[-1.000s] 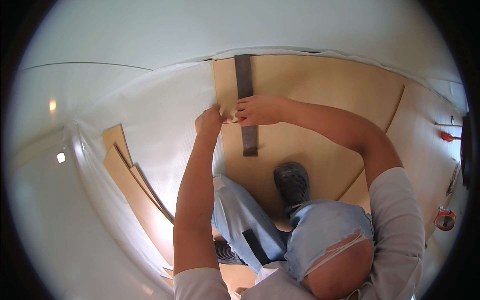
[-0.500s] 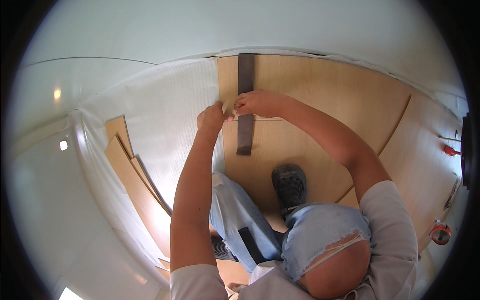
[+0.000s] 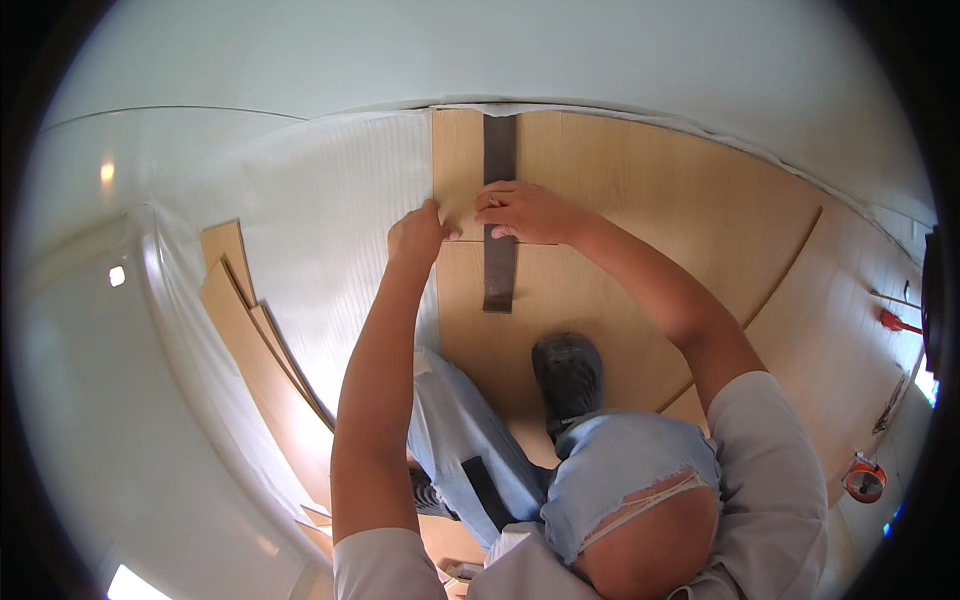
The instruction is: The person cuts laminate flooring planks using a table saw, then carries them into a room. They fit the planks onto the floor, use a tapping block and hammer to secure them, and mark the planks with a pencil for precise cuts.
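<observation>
A wood-look floorboard [image 3: 458, 150] lies at the far side, its short left end over white underlay [image 3: 335, 200]. My left hand [image 3: 414, 238] is at that end, thumb on top and fingers curled at the edge. Across the boards lies a flat dark strip [image 3: 498, 275], running away from me. My right hand [image 3: 530, 212] is over the strip, fingers bent together in a pinch. Something small may be between these fingertips; I cannot make it out. A thin seam [image 3: 470, 242] between boards runs below both hands.
Loose cut boards [image 3: 262, 350] lie on the left beside a pale wall [image 3: 110, 400]. My dark shoe [image 3: 567, 375] rests on the laid boards. At the right are a red-handled tool [image 3: 898, 321] and an orange roll of tape or tape measure [image 3: 864, 481].
A pale piece between my hands no longer shows. My right hand's fingers have shifted lower over the dark strip. The view has shifted slightly; the left hand stays at the board's end.
</observation>
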`<state>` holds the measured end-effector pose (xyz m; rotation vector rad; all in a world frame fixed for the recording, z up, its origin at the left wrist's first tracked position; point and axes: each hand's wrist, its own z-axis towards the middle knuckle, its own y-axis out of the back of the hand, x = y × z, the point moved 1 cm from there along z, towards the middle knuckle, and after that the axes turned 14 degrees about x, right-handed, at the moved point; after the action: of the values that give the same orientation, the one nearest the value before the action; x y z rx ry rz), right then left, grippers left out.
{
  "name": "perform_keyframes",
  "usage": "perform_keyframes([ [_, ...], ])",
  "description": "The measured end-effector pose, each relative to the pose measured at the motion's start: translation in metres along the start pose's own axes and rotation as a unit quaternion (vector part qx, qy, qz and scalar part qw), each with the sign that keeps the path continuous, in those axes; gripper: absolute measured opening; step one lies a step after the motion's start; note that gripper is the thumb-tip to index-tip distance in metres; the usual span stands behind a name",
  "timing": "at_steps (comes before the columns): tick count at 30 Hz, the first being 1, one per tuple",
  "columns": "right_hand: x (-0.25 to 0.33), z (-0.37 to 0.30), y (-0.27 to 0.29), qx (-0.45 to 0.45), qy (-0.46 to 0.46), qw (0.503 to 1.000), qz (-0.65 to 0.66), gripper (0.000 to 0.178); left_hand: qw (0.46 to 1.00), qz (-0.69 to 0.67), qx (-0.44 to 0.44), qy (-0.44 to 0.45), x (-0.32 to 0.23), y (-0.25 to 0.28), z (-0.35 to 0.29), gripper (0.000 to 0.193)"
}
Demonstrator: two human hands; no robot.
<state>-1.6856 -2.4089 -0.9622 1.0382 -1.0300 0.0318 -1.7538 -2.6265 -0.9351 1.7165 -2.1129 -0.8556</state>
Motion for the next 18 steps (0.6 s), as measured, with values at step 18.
perform_keyframes([
  [18, -0.036, -0.124, -0.060, -0.228, -0.323, 0.907, -0.143, 0.035, 1.000, -0.014, 0.000, -0.010, 0.039, -0.008, 0.045, 0.029],
])
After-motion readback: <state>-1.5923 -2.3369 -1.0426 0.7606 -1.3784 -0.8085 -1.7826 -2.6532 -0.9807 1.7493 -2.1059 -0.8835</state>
